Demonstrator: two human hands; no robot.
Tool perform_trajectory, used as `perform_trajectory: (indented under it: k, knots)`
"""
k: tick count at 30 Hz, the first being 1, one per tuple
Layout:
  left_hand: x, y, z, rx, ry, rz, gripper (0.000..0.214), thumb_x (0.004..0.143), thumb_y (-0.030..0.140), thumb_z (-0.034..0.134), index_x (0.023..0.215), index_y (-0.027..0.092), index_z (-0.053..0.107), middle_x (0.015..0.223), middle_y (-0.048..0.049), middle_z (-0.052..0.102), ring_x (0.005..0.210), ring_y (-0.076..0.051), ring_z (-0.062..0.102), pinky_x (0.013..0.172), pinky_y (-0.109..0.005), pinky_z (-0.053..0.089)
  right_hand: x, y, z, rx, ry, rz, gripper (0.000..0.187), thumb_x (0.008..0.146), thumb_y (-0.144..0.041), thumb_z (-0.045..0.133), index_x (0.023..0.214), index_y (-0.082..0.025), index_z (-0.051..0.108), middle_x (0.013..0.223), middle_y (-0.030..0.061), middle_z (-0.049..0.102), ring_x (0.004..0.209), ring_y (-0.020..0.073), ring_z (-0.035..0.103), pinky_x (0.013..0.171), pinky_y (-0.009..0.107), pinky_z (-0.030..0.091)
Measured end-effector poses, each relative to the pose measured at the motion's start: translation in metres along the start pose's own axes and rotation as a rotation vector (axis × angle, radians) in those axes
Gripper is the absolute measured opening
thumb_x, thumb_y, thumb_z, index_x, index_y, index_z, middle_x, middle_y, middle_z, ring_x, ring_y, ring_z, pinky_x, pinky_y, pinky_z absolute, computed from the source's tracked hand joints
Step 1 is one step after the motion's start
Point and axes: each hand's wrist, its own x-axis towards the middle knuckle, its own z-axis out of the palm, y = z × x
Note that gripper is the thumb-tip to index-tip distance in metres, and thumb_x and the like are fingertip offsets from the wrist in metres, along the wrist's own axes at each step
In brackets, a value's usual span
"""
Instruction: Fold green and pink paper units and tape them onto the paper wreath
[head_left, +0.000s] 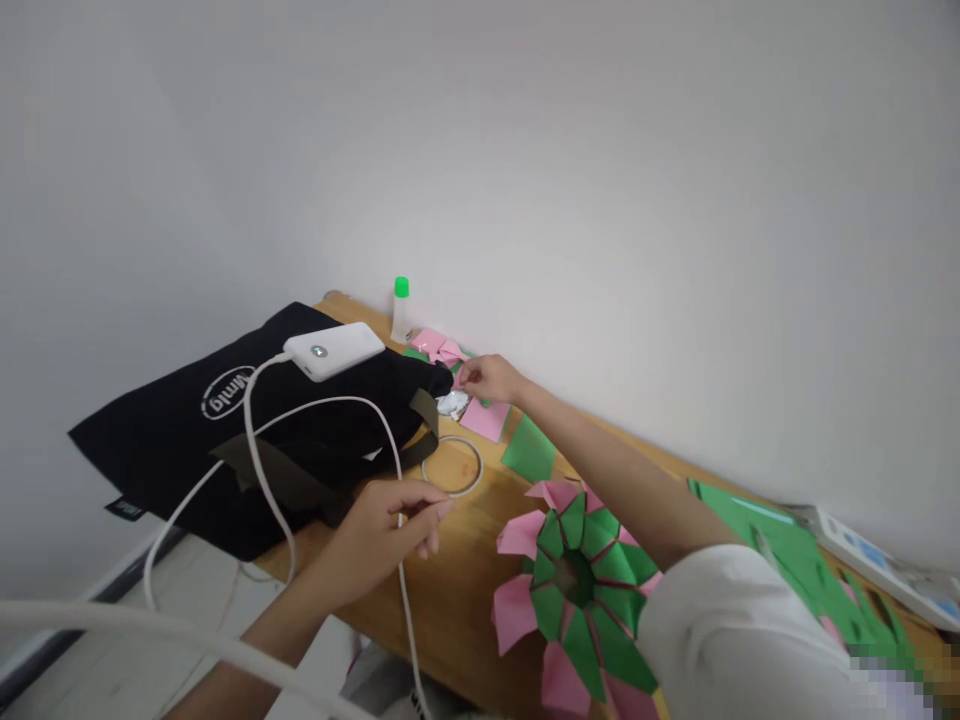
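My right hand (491, 380) reaches to the far part of the table, its fingers closed at the edge of a pink folded paper piece (448, 352). The fingertips partly hide what they grip. My left hand (394, 530) hangs above the near table edge, fingers curled in and thumb against the index finger, with nothing visible in it. A white cable (396, 450) passes by this hand. Below my right forearm lies a ring of folded green and pink paper (551, 600) with a hole at its centre. A pink square (486, 419) and a green square (529, 450) lie near my right hand.
A black bag (172, 430) carries a white power bank (337, 350) on the left. A green-capped glue bottle (401, 310) stands by the wall. Green sheets (795, 560) and a white power strip (877, 560) lie at the right. The wooden table (457, 540) meets the wall.
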Motion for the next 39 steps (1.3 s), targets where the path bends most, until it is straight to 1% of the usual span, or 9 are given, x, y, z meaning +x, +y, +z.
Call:
perform_trajectory:
  k: [4,14,22,25,29,31,34,36,39]
  knots:
    - [0.001,0.003,0.001,0.026,-0.003,0.01,0.033,0.085,0.034,0.053,0.061,0.014,0.063,0.053,-0.0014,0.062,0.049,-0.01,0.057,0.051,-0.018,0.044,0.0,-0.004,-0.004,0.028,-0.023,-0.012,0.034,0.092,-0.034,0.058,0.121,-0.016,0.057,0.122,0.0087,0.06,0.103,0.0218,0.062,0.085,0.042,0.054]
    - [-0.002,0.002,0.002,0.023,0.042,-0.003,0.028,0.081,0.037,0.057,0.071,0.014,0.068,0.051,-0.0002,0.061,0.047,-0.01,0.056,0.049,-0.018,0.045,0.01,-0.008,-0.001,0.002,-0.026,-0.032,0.034,0.092,-0.034,0.058,0.122,-0.017,0.056,0.123,0.0089,0.059,0.104,0.0218,0.062,0.087,0.043,0.054]
    - [0.0,0.006,0.008,0.036,0.036,-0.002,0.029,0.081,0.037,0.057,0.067,0.014,0.067,0.051,-0.0005,0.062,0.046,-0.011,0.057,0.048,-0.018,0.045,0.003,-0.009,0.0,-0.001,-0.043,-0.082,0.033,0.092,-0.034,0.058,0.121,-0.017,0.057,0.123,0.0087,0.059,0.103,0.0217,0.062,0.086,0.042,0.054]
    - [0.002,0.006,0.008,0.056,0.03,0.03,0.029,0.082,0.036,0.057,0.065,0.015,0.067,0.051,-0.0004,0.062,0.046,-0.01,0.057,0.049,-0.018,0.045,-0.003,-0.008,-0.001,0.002,-0.016,-0.115,0.033,0.092,-0.034,0.058,0.121,-0.018,0.057,0.123,0.0089,0.059,0.104,0.0215,0.062,0.086,0.042,0.054]
    - [0.002,0.006,0.009,0.067,0.048,0.057,0.025,0.081,0.034,0.058,0.071,0.014,0.069,0.05,0.0,0.062,0.046,-0.01,0.057,0.048,-0.018,0.045,-0.014,-0.006,-0.009,0.008,0.078,-0.117,0.031,0.092,-0.032,0.059,0.119,-0.017,0.058,0.123,0.0089,0.059,0.107,0.0225,0.06,0.089,0.044,0.052]
    - [0.001,0.008,0.011,0.078,0.049,0.054,0.024,0.08,0.033,0.059,0.071,0.014,0.07,0.05,0.0002,0.063,0.046,-0.01,0.057,0.048,-0.018,0.046,-0.024,-0.006,-0.018,0.031,0.131,-0.103,0.02,0.09,-0.02,0.059,0.109,-0.016,0.065,0.121,0.0101,0.061,0.112,0.0247,0.057,0.093,0.044,0.048]
    - [0.001,0.015,0.017,0.1,0.029,0.037,0.022,0.08,0.032,0.06,0.071,0.014,0.07,0.05,0.0006,0.063,0.046,-0.01,0.056,0.048,-0.018,0.045,-0.051,-0.007,-0.036,0.103,0.199,-0.078,0.029,0.086,-0.003,0.049,0.101,-0.013,0.071,0.115,0.0113,0.063,0.112,0.0239,0.057,0.094,0.037,0.044]
    - [0.0,0.021,0.023,0.114,0.015,0.026,0.02,0.079,0.031,0.061,0.072,0.015,0.069,0.052,0.001,0.063,0.048,-0.01,0.057,0.049,-0.018,0.046,-0.083,-0.008,-0.046,0.165,0.23,-0.073,0.031,0.084,-0.003,0.048,0.105,-0.011,0.07,0.11,0.0075,0.066,0.107,0.0199,0.058,0.093,0.032,0.042]
    - [0.002,0.03,0.035,0.134,-0.017,0.03,0.017,0.079,0.031,0.062,0.076,0.017,0.07,0.055,0.0016,0.064,0.049,-0.01,0.057,0.051,-0.019,0.048,-0.153,-0.009,-0.055,0.257,0.281,-0.099,0.032,0.085,-0.007,0.045,0.105,-0.012,0.069,0.097,-0.0018,0.067,0.093,0.0133,0.06,0.085,0.027,0.041]
